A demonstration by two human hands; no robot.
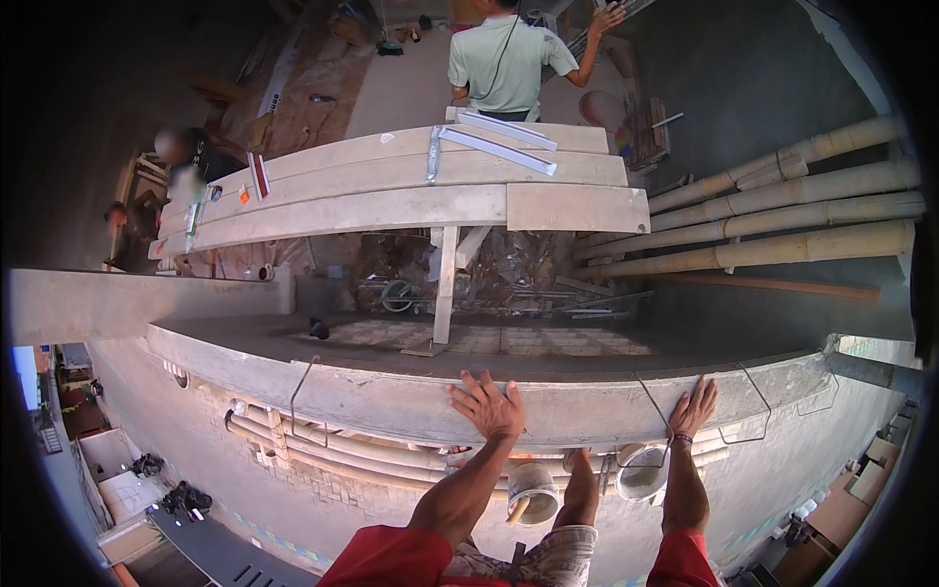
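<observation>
My left hand [489,406] rests on the grey concrete ledge [587,403] that runs across the view. Its fingers are spread and it holds nothing. Farther right along the same ledge lies my right hand [693,408], open, fingers extended over the top edge, beside a thin bent metal rod [653,401]. Both forearms reach up in red sleeves. Below the ledge, between my arms, hang or stand a bucket [533,486] with a stick-like handle in it and a second, pale bucket [643,476]; what supports them is hidden.
Beyond the ledge is a raised platform of wooden planks [381,207] with white strips [499,152] on it. Several bamboo poles [782,203] lie at right, others [362,457] below the ledge. A person in a pale shirt [509,64] stands behind the platform. Another person [186,152] is at left.
</observation>
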